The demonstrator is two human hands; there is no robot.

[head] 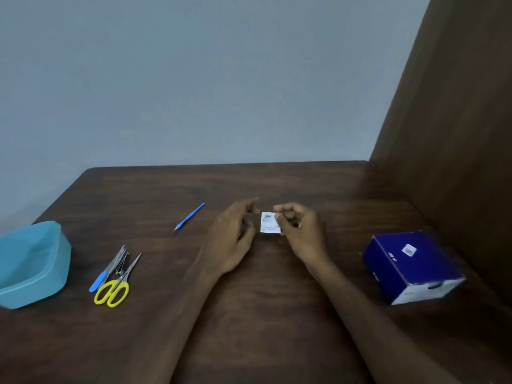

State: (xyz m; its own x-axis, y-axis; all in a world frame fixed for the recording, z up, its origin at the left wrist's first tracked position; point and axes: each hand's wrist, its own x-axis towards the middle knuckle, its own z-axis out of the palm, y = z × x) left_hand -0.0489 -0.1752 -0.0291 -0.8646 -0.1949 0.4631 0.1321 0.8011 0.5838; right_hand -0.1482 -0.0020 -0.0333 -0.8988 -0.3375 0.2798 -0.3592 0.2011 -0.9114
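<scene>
**While the right hand (pixel 297 231) pinches the packet (pixel 268 221), the left hand (pixel 235 234) idles**

Right grip narrow, thumb and fingers closed on the small white packet's right edge over the tabletop's (pixel 263 300) middle; left grip slack, just beside it. Farther right lies a blue box (pixel 410 264), far left the scissors (pixel 116 284).

We look at a plain blue-grey wall (pixel 194 79) behind a dark brown wooden table (pixel 263 314); the tabletop's far edge runs straight along it, and its far left corner is rounded. Along the tabletop's right edge a tall brown wooden panel (pixel 457 134) rises, meeting the wall at the far right corner. Our light is dim and even
</scene>
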